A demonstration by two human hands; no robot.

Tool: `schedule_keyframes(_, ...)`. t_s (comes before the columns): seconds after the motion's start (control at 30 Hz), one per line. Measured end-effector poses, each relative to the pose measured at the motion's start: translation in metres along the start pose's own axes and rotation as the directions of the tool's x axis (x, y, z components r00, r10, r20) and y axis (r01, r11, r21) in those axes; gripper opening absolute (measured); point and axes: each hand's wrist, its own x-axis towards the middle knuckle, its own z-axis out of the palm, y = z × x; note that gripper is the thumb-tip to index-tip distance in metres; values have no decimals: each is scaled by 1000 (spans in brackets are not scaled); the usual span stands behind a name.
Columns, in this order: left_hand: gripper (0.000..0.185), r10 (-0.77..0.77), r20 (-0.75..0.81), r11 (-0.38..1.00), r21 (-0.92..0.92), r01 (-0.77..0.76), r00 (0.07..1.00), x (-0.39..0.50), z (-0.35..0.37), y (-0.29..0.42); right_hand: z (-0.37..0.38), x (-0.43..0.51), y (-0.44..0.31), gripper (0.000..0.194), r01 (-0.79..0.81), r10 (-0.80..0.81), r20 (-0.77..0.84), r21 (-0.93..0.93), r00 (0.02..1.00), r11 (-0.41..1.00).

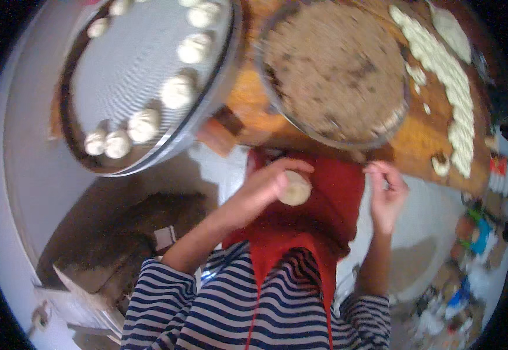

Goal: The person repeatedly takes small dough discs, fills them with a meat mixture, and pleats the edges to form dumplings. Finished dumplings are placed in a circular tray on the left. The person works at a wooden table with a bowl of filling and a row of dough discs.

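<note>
A small round piece of pale dough (295, 189) rests in my left hand (275, 179), held over the red apron in front of me. My right hand (387, 183) is beside the near edge of the wooden table, thumb and fingertips drawn together; whether anything small is between them is too blurred to tell. Beyond my hands stands a wide round bowl heaped with brown filling (337, 74). To the left is a large round steamer tray (127, 74), with pleated white buns (177, 92) spaced around its rim.
Along the right of the wooden table (420, 135) lies a long row of overlapping pale dough pieces (451, 87), with small scraps beside it. A dark bag or cloth and a box (79, 284) are at lower left. Mixed clutter (455, 288) lies on the floor at right.
</note>
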Motion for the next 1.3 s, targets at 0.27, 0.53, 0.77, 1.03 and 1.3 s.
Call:
schedule_keyframes(0.27, 53, 494, -223, 687, 693, -219, 841, -101, -39, 91, -31, 103, 117, 29, -158, 176, -24, 343, 984, 926)
schedule_keyframes(0.53, 36, 702, -563, 560, 815, 151, 436, -175, -155, 192, -10, 123, 132, 42, 169, -165, -118, 20, 979, 985)
schedule_keyframes(0.77, 45, 718, -465, 123, 817, 563, 518, -181, -210, 207, -17, 123, 140, 35, 166, -176, -125, -85, 976, 982)
schedule_keyframes(1.03, 48, 654, -525, 69, 758, 648, 545, -169, -224, 206, -18, 121, 141, 34, 38, -43, -105, -52, 994, 998)
schedule_keyframes(1.3, 60, 566, -432, -39, 837, 546, 702, -175, -242, 206, -12, 113, 120, 29, 11, -26, -118, -127, 993, 992)
